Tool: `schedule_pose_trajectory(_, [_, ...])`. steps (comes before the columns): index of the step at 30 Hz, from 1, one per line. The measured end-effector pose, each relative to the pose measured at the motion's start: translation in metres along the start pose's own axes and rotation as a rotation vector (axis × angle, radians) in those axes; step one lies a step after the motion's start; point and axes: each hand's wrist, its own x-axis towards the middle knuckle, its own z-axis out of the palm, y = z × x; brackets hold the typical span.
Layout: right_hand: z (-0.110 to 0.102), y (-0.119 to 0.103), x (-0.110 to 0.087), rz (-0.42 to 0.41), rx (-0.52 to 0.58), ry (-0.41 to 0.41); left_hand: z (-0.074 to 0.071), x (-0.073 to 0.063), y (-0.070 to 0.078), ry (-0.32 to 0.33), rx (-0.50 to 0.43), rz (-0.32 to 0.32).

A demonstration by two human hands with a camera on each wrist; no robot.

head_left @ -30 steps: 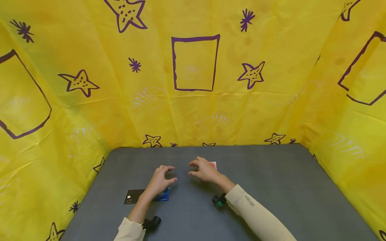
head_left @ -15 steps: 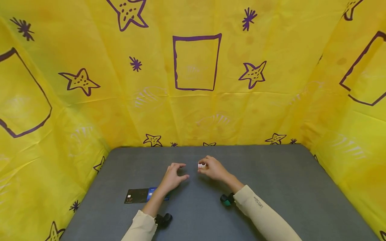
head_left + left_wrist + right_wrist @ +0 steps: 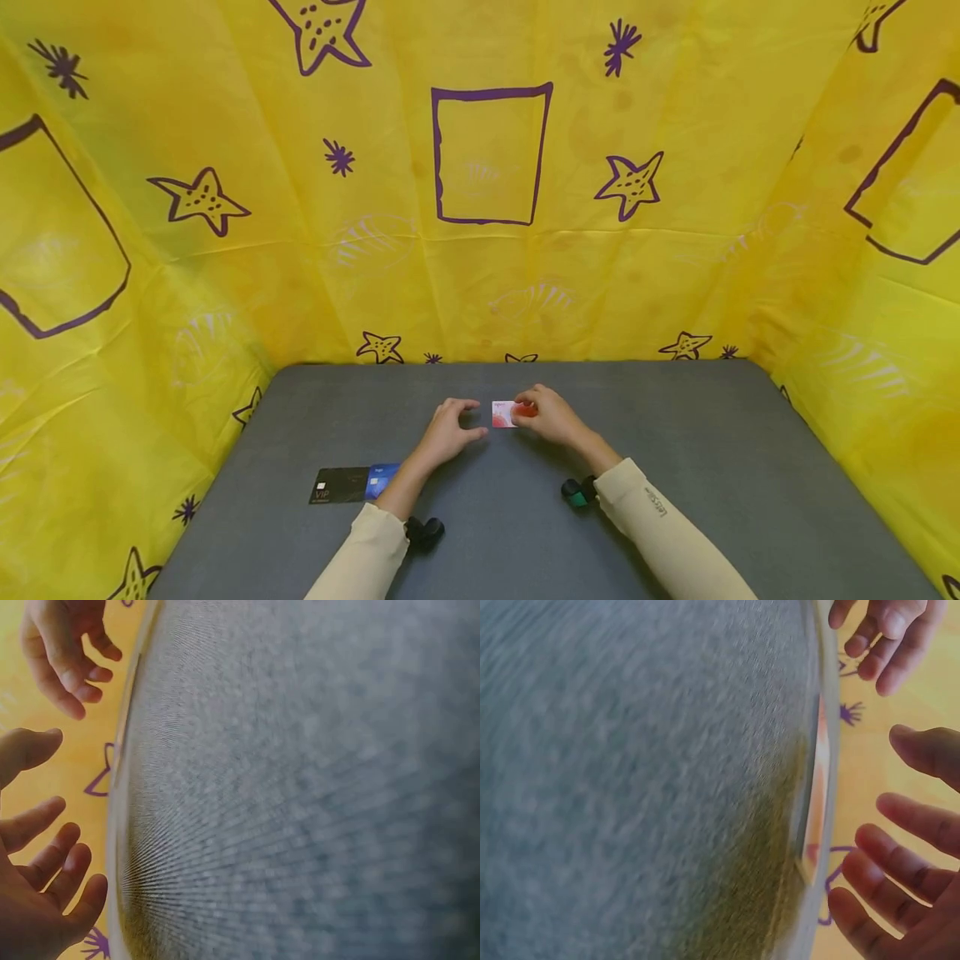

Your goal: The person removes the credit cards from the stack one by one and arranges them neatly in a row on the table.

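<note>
A white and red card (image 3: 502, 415) lies flat near the middle of the grey table. Above its right part hovers my right hand (image 3: 553, 418), fingers spread and lightly bent, hiding some of the card in the head view. My left hand (image 3: 447, 431) is just left of the card, its thumb and fingers apart with nothing between them. In the right wrist view the card (image 3: 818, 787) appears edge-on as a thin strip, apart from the right fingers. A black card (image 3: 341, 486) and a blue card (image 3: 381, 478) lie side by side at left; my left forearm partly covers the blue one.
The grey table (image 3: 690, 492) extends around both hands. Yellow cloth (image 3: 480, 283) with purple drawings stands behind it and at both sides. A small black camera (image 3: 425, 534) sits at my left wrist, and another camera (image 3: 577, 492) at the right.
Both hands have moved to the right above the table. More of the white and red card has come into view from behind the right hand. The cards have not visibly moved.
</note>
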Motion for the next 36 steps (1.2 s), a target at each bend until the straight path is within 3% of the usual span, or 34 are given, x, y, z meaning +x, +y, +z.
schedule_pose_trajectory(9, [-0.003,0.012,-0.002,0.051,-0.001,-0.009,0.007,0.014,0.005,-0.071,0.025,-0.016])
schedule_pose_trajectory(13, [-0.004,0.018,-0.002,0.037,-0.019,-0.011,0.01,0.018,0.006,-0.085,0.038,-0.001])
schedule_pose_trajectory(23, [-0.006,0.023,-0.004,0.051,-0.026,-0.012,0.02,0.027,0.009,-0.089,0.059,0.009])
schedule_pose_trajectory(31, [-0.004,0.022,-0.002,0.097,-0.079,-0.02,0.027,0.032,0.011,-0.075,0.118,0.02])
schedule_pose_trajectory(36, [-0.002,0.021,0.0,0.096,-0.089,-0.02,0.026,0.035,0.011,-0.103,0.195,0.028])
